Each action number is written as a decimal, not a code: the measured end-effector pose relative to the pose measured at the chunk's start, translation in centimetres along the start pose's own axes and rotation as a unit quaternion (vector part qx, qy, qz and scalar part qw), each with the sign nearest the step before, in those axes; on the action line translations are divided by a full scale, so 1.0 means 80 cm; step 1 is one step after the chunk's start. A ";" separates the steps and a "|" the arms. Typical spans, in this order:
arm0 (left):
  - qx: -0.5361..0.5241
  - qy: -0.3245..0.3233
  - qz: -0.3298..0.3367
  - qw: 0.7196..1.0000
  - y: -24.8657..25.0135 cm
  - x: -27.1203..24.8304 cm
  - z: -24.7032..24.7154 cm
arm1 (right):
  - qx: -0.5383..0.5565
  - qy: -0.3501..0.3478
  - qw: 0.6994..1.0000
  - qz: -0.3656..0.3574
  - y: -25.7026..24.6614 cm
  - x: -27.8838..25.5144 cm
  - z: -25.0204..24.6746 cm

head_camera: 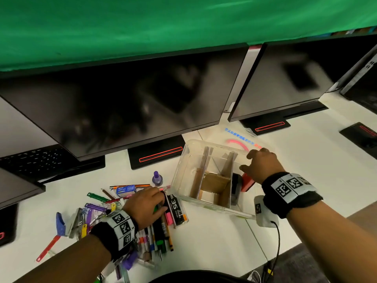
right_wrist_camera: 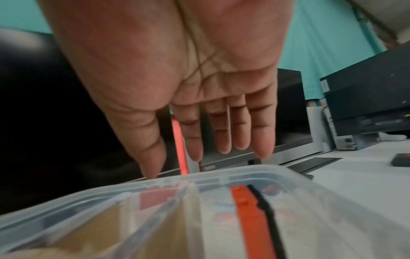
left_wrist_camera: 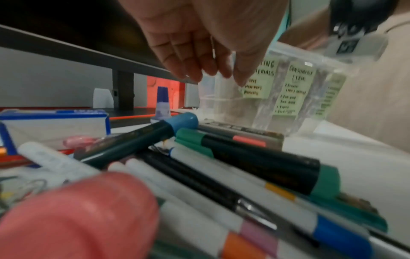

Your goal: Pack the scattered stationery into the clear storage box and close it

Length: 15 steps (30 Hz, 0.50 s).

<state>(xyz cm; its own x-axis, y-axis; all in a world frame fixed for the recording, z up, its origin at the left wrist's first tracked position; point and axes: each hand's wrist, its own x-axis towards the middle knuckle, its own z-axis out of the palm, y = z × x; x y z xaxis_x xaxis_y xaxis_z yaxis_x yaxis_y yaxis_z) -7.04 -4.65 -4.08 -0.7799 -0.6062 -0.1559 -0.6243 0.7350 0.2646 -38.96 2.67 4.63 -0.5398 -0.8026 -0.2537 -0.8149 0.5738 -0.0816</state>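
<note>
The clear storage box (head_camera: 179, 176) with cardboard dividers stands open at centre right; green labels show on its wall (left_wrist_camera: 295, 91). My right hand (head_camera: 245, 165) hovers open over its right compartment, fingers straight (right_wrist_camera: 224, 138), holding nothing. An orange and black item (right_wrist_camera: 250, 220) and a black item (head_camera: 235, 186) lie in that compartment. My left hand (head_camera: 158, 201) hangs open just above the pile of markers and pens (head_camera: 157, 231), its fingers (left_wrist_camera: 195, 70) touching nothing. A blue-capped marker (left_wrist_camera: 137, 140) and a green-capped marker (left_wrist_camera: 261, 161) lie below it.
The clear lid (head_camera: 242, 137) lies behind the box. A black staples box (head_camera: 177, 209), a purple bottle (head_camera: 157, 178), a blue clip box (head_camera: 124, 189) and coloured clips (head_camera: 91, 211) lie to the left. Monitors (head_camera: 132, 99) stand behind.
</note>
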 end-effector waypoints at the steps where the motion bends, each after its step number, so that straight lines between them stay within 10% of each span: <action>1: 0.017 -0.032 -0.017 0.999 -0.001 0.001 0.003 | 0.009 0.014 0.999 -0.029 -0.005 -0.009 0.004; 7: 0.009 -0.100 -0.074 0.992 0.017 0.027 0.017 | 0.043 -0.038 0.971 -0.230 -0.025 -0.065 0.044; 15: 0.034 -0.110 -0.085 0.990 0.035 0.044 0.037 | 0.059 -0.093 0.940 -0.323 -0.013 -0.079 0.092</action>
<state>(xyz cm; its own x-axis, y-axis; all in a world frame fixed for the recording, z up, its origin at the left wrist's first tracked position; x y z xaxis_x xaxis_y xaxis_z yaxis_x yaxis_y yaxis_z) -11.68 -3.82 -6.69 -0.6496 -0.6478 -0.3981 -0.7432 0.6513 0.1529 -33.17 8.35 -0.78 0.1155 -0.9538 -0.2774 -0.9249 -0.0014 -0.3802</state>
